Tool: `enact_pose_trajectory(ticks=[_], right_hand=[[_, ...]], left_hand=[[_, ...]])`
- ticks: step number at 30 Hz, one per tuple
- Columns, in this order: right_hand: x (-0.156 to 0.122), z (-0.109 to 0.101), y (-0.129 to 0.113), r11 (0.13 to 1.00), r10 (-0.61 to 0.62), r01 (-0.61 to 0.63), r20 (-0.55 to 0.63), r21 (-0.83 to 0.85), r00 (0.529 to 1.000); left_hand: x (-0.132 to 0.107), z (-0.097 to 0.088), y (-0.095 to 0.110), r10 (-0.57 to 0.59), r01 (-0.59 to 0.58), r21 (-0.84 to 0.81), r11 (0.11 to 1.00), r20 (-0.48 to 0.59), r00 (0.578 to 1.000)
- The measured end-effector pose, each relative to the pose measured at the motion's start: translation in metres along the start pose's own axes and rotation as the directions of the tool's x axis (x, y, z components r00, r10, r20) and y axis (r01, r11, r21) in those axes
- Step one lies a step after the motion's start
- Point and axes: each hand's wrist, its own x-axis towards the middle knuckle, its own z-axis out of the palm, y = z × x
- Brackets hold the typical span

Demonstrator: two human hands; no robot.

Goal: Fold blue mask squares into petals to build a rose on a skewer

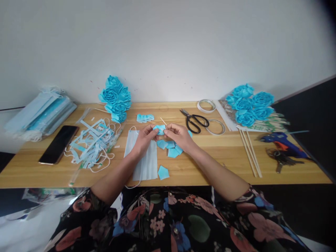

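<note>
Over the middle of the table, my left hand [145,138] and my right hand [179,135] pinch a small light-blue fabric petal [160,130] between thumbs and fingers, one at each side. A thin wooden stick [163,121] pokes up beside my right fingers; how it is held is hidden. Beneath my hands lie several cut blue pieces [173,152], partly covered by them. One five-sided blue piece [163,172] lies alone nearer the front edge. A pleated face mask [147,164] is flat under my left wrist. Behind my hands sits a row of curled blue petals [145,118].
Black-handled scissors [195,120] and tape rolls [206,105] lie right of centre. Farther right are blue fabric roses [244,103], wooden sticks [249,152], keys [280,157] and a blue glue gun [285,141]. Leftward are mask scraps [91,143], more roses [115,98], a phone [59,144] and stacked masks [42,113].
</note>
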Motion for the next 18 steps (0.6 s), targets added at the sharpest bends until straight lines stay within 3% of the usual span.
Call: enact_pose_trajectory(ticks=[6, 18], right_hand=[[-0.0004, 0.0, -0.0007, 1.0, 0.0, 0.0, -0.004, 0.016, 1.0], [0.0021, -0.0015, 0.0016, 0.999, -0.008, 0.012, -0.084, 0.042, 0.996]], left_hand=[[0.0006, -0.0011, -0.0017, -0.004, 0.004, -0.028, 1.0, 0.014, 1.0], [-0.0021, -0.0006, -0.0012, -0.001, 0.004, -0.021, 1.0, 0.158, 0.987]])
